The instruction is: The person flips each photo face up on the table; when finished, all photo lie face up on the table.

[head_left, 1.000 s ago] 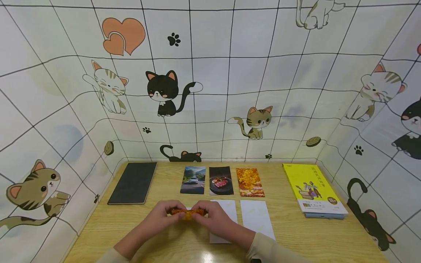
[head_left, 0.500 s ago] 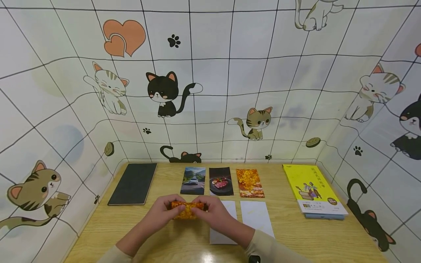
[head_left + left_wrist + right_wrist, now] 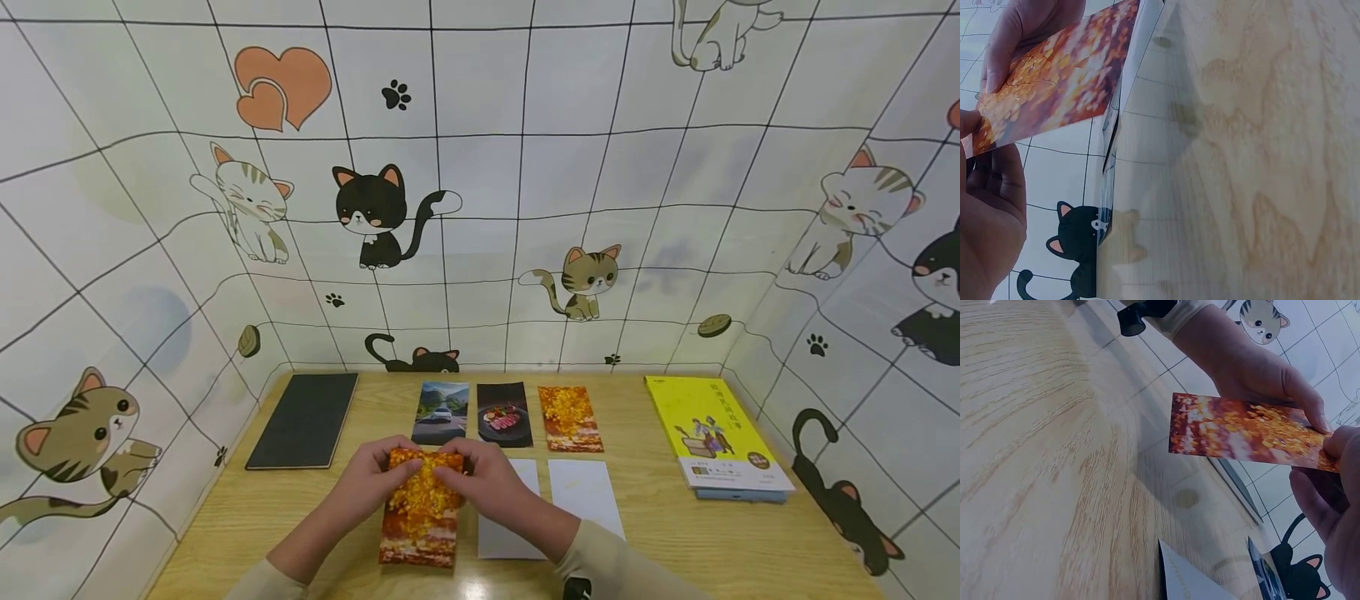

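Note:
An orange autumn-leaf picture card [image 3: 420, 525] hangs tilted above the table, its picture side toward me. My left hand [image 3: 369, 477] pinches its upper left corner, thumb on the picture and fingers behind. At the upper right corner my right hand [image 3: 491, 482] pinches it the same way. Both wrist views show the card [image 3: 1054, 78] stretched flat between the hands, its lower end free. Beneath my right forearm lies a white card [image 3: 506, 533], partly covered. Another white card [image 3: 588, 496] lies to its right.
Behind the hands lie a car picture card [image 3: 440, 412], a food picture card [image 3: 505, 415] and another autumn-leaf card [image 3: 568, 419] in a row. A black notebook [image 3: 303, 421] is at the left. A yellow book [image 3: 712, 429] lies on a blue one at the right.
The held card has turned from nearly edge-on to showing its whole picture, its lower end swinging down toward me. Both hands have moved slightly forward and still pinch it.

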